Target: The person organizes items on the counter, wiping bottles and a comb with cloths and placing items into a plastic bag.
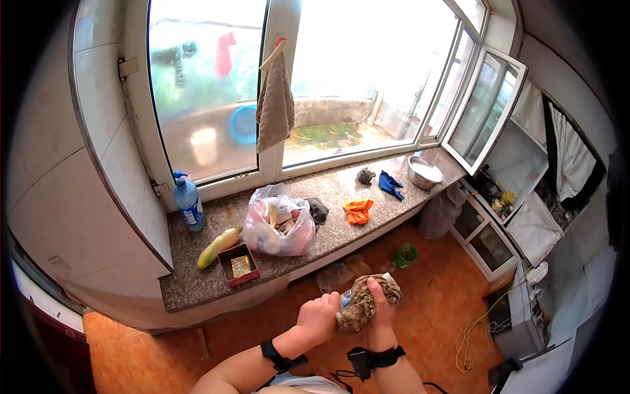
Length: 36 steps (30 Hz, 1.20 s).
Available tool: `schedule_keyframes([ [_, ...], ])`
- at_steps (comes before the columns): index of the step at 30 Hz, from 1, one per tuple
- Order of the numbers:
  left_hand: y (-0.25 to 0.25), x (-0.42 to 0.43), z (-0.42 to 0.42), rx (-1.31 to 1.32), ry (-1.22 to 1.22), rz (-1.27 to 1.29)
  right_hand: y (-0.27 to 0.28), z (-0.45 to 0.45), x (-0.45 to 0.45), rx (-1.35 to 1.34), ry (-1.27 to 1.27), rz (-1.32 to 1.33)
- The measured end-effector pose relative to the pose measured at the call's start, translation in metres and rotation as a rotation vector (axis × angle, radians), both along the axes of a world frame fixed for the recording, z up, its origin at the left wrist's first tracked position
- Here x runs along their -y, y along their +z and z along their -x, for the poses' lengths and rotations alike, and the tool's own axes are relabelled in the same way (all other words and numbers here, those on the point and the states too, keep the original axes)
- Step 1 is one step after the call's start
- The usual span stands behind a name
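In front of my body I hold a crumpled grey-brown rag above the floor. My right hand is wrapped round its right side, with the thumb pressed on top. My left hand is closed in a fist at the left end of the rag; its fingertips are hidden. Small blue and white parts show at the rag's edges, and I cannot tell what they belong to. Beyond my hands, an orange cloth lies on the granite counter.
On the counter stand a blue spray bottle, a pale green gourd, a red-rimmed box, a filled plastic bag, a blue glove and a metal bowl. A green container and yellow cord are on the floor.
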<state>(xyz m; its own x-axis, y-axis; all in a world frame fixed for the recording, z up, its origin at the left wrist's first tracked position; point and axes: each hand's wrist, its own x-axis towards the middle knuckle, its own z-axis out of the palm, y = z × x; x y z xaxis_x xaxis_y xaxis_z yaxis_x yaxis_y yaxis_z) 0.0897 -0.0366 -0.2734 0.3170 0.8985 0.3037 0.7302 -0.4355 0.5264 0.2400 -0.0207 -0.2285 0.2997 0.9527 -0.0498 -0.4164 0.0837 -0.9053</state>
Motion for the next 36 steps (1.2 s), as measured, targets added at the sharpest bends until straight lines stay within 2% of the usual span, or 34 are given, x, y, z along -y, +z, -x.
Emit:
schedule_keyframes([
  [2, 0.009, -0.001, 0.006, 0.035, -0.018, 0.080, 0.014, 0.003, 0.011, -0.045, 0.139, -0.010],
  [4, 0.027, -0.007, 0.017, 0.283, -0.287, 0.512, 0.029, 0.006, 0.030, -0.096, 0.221, 0.097],
  [5, 0.019, -0.008, 0.018, 0.280, -0.290, 0.515, 0.032, 0.004, 0.035, -0.142, 0.301, 0.192],
  [7, -0.006, -0.018, 0.018, 1.134, -0.789, 1.025, -0.016, -0.013, 0.032, -0.138, 0.375, 0.118],
  [8, -0.009, -0.020, 0.019, 1.247, -0.891, 1.129, -0.017, -0.012, 0.035, -0.223, 0.395, 0.173],
  [9, -0.010, -0.023, 0.018, 1.243, -0.893, 1.130, -0.017, -0.011, 0.036, -0.308, 0.414, 0.225],
  [11, -0.012, -0.025, 0.018, 1.331, -0.837, 1.348, -0.017, -0.013, 0.031, -0.330, 0.447, 0.209],
  [12, -0.008, -0.024, 0.024, 1.295, -0.703, 1.400, 0.003, -0.007, 0.032, -0.384, 0.368, 0.245],
  [13, -0.008, -0.021, 0.027, 1.298, -0.700, 1.397, 0.014, -0.003, 0.031, -0.438, 0.290, 0.275],
  [15, -0.003, -0.014, 0.031, 0.878, -0.437, 0.891, 0.010, -0.008, 0.016, -0.363, 0.242, 0.191],
  [17, 0.019, 0.007, 0.027, 0.527, -0.289, 0.499, 0.014, -0.010, 0.013, -0.144, 0.167, 0.061],
  [19, 0.016, 0.015, 0.017, 0.531, -0.200, 0.494, 0.011, -0.010, 0.014, -0.186, 0.177, 0.094],
  [20, 0.014, 0.014, 0.015, 0.536, -0.197, 0.489, 0.008, -0.010, 0.014, -0.108, 0.246, 0.060],
  [21, 0.011, 0.009, 0.013, 0.813, -0.345, 0.657, 0.007, -0.010, 0.013, -0.032, 0.312, 0.024],
  [22, 0.005, 0.007, 0.013, 1.091, -0.496, 0.828, 0.008, -0.008, 0.021, -0.116, 0.318, 0.093],
  [23, -0.007, 0.003, 0.012, 1.095, -0.494, 0.829, 0.006, -0.009, 0.024, -0.114, 0.320, 0.097],
  [25, -0.030, -0.004, 0.012, 1.334, -0.804, 1.161, -0.002, -0.012, 0.029, -0.330, 0.443, 0.277],
  [26, -0.027, -0.001, 0.012, 1.479, -0.902, 1.220, -0.004, -0.012, 0.026, -0.444, 0.491, 0.257],
  [27, -0.011, 0.005, 0.012, 1.468, -0.832, 1.182, -0.002, -0.013, 0.025, -0.444, 0.502, 0.256],
  [29, -0.051, -0.011, 0.020, 1.275, -0.851, 1.204, 0.006, -0.017, 0.025, -0.499, 0.542, 0.390],
  [30, -0.038, -0.021, 0.032, 0.997, -0.751, 1.081, 0.000, -0.019, 0.017, -0.371, 0.624, 0.328],
  [31, -0.023, -0.034, 0.046, 0.723, -0.644, 0.951, -0.001, -0.020, 0.016, -0.367, 0.633, 0.333],
  [32, -0.016, -0.038, 0.059, 0.648, -0.522, 0.907, 0.009, -0.016, 0.014, 0.177, 0.645, 0.160],
  [33, -0.009, -0.036, 0.064, 0.801, -0.389, 0.789, 0.013, -0.012, 0.010, 0.713, 0.616, -0.028],
  [35, 0.019, -0.024, 0.057, 1.227, -0.374, 0.673, -0.017, -0.005, 0.008, 0.764, 0.545, -0.117],
  [36, 0.024, -0.021, 0.054, 1.229, -0.367, 0.676, -0.023, -0.003, 0.007, 0.963, 0.514, -0.163],
])
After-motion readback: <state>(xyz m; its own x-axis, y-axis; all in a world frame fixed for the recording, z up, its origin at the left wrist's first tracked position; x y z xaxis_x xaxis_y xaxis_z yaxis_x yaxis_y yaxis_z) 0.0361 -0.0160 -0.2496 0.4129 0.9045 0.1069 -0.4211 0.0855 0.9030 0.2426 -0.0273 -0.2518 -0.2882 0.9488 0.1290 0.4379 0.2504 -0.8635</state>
